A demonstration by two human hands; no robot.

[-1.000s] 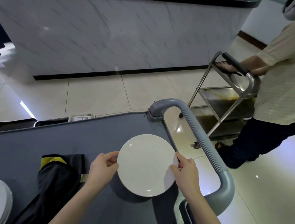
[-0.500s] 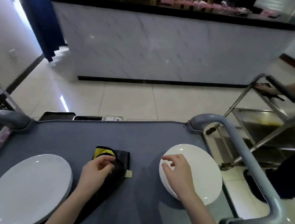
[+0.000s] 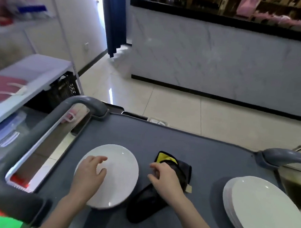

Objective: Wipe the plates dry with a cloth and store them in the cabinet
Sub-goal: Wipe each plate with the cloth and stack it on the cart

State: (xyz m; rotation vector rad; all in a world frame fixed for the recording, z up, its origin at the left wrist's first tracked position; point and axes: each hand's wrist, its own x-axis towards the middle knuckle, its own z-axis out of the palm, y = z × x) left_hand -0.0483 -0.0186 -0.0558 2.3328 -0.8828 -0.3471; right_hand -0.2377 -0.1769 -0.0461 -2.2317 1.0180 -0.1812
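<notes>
Resting left hand (image 3: 89, 174), grip apart, on glossy round plate (image 3: 121, 176); right hand (image 3: 166, 180) over dark cloth (image 3: 144, 208), grip unclear.

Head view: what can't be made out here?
All in the head view:
- Plate stack: count unclear; bottom and right frame edges cut it off.
- Cloth: right hand covers its middle, hiding whether it grips.
- Single plate: left hand covers part; wet or dry, too fine to tell.
- Shelves at left: contents blurred.

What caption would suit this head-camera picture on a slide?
Left hand over a white plate, right hand on a dark cloth, more plates stacked on the cart.
</notes>
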